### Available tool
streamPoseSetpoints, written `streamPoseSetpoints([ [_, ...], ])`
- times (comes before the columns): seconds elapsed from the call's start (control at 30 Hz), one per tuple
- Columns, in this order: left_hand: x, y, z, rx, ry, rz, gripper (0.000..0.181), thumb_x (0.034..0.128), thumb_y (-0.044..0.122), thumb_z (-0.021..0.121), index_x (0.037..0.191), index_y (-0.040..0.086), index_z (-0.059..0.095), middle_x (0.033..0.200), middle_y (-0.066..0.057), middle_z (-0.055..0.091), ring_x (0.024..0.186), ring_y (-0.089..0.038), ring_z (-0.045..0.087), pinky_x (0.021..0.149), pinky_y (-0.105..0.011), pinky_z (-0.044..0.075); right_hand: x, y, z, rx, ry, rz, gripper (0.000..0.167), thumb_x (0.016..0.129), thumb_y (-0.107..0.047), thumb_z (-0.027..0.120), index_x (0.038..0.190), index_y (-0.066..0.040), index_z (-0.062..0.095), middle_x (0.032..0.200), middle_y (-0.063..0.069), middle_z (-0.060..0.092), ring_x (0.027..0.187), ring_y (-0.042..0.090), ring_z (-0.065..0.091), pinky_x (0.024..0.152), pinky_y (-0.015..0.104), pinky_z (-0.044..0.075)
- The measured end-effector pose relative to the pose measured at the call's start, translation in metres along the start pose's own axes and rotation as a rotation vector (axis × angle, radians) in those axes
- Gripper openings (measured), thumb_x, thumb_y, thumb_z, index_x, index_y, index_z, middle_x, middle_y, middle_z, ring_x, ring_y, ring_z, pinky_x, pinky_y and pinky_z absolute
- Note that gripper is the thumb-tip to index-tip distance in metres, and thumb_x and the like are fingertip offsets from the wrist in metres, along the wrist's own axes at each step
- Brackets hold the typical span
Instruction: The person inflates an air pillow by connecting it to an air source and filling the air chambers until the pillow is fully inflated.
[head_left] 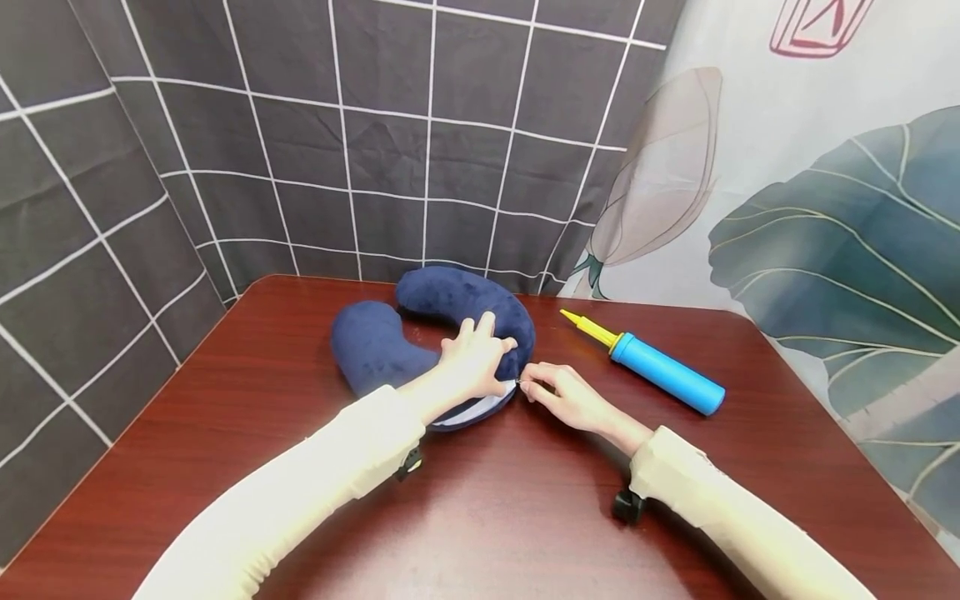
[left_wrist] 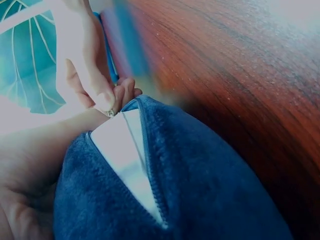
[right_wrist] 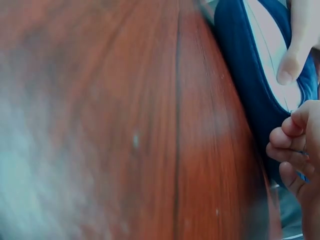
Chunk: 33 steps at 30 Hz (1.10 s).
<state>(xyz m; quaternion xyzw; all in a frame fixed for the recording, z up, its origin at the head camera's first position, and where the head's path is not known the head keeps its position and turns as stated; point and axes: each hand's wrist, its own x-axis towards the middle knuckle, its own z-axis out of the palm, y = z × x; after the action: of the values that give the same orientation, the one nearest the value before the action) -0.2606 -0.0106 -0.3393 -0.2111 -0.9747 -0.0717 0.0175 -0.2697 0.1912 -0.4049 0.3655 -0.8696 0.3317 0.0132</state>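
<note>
A dark blue plush U-shaped neck pillow [head_left: 375,350] lies on the table, its zip open along the near outer edge. White lining [left_wrist: 117,145] shows through the gap. Across the pillow's bend rests my left hand [head_left: 474,362], fingers spread over the plush. Its thumb [right_wrist: 288,70] presses on the white lining beside the zip's end. My right hand [head_left: 566,398] is at the pillow's right side, pinching the small metal zip pull [left_wrist: 111,114] between thumb and forefinger. The right hand's other fingers [right_wrist: 282,137] curl loosely by the pillow's side.
A blue hand pump [head_left: 667,375] with a yellow nozzle lies to the right of the pillow on the reddish-brown wooden table [head_left: 480,517]. Grey checked cloth [head_left: 382,158] hangs behind, and a leaf-patterned curtain [head_left: 840,250] at the right.
</note>
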Motion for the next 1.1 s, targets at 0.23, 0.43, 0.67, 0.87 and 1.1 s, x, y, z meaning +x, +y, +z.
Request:
streamPoseSetpoints([
  [0.23, -0.001, 0.001, 0.000, 0.004, 0.004, 0.009, 0.065, 0.0786, 0.045, 0.079, 0.138, 0.030, 0.058, 0.136, -0.013, 0.043, 0.119, -0.032, 0.046, 0.082, -0.055, 0.054, -0.002, -0.001, 0.002, 0.008, 0.003, 0.007, 0.015, 0.100, -0.014, 0.055, 0.088, -0.012, 0.063, 0.077, -0.006, 0.057, 0.073, 0.006, 0.053, 0.071, 0.022, 0.045],
  [0.43, 0.002, 0.009, 0.002, 0.039, 0.032, -0.018, 0.071, 0.0765, 0.049, 0.079, 0.140, 0.029, 0.055, 0.142, -0.013, 0.040, 0.124, -0.032, 0.045, 0.084, -0.055, 0.053, -0.001, 0.005, -0.003, -0.020, 0.044, 0.070, 0.017, 0.100, -0.015, 0.056, 0.085, -0.013, 0.063, 0.074, -0.006, 0.060, 0.071, 0.005, 0.053, 0.069, 0.023, 0.045],
  [0.67, 0.009, 0.021, 0.004, 0.130, 0.047, -0.063, 0.073, 0.0763, 0.054, 0.077, 0.139, 0.025, 0.055, 0.145, -0.011, 0.040, 0.127, -0.033, 0.044, 0.090, -0.057, 0.050, 0.003, 0.008, -0.011, -0.034, 0.037, 0.118, 0.017, 0.101, -0.016, 0.055, 0.086, -0.013, 0.063, 0.075, -0.004, 0.059, 0.070, 0.007, 0.054, 0.069, 0.024, 0.045],
  [0.87, 0.011, 0.023, 0.004, 0.144, 0.055, -0.095, 0.065, 0.0810, 0.051, 0.074, 0.138, 0.026, 0.056, 0.141, -0.010, 0.042, 0.124, -0.033, 0.047, 0.089, -0.056, 0.051, 0.005, 0.012, -0.014, -0.009, 0.019, 0.111, 0.018, 0.101, -0.017, 0.054, 0.087, -0.013, 0.063, 0.076, -0.002, 0.060, 0.073, 0.010, 0.055, 0.071, 0.025, 0.045],
  [1.1, 0.009, 0.023, 0.007, 0.134, 0.079, -0.096, 0.057, 0.0845, 0.045, 0.071, 0.137, 0.026, 0.057, 0.137, -0.010, 0.044, 0.118, -0.034, 0.050, 0.083, -0.052, 0.053, 0.003, 0.014, -0.010, 0.014, 0.015, 0.101, 0.018, 0.101, -0.018, 0.054, 0.086, -0.013, 0.062, 0.077, -0.003, 0.060, 0.075, 0.011, 0.056, 0.073, 0.025, 0.045],
])
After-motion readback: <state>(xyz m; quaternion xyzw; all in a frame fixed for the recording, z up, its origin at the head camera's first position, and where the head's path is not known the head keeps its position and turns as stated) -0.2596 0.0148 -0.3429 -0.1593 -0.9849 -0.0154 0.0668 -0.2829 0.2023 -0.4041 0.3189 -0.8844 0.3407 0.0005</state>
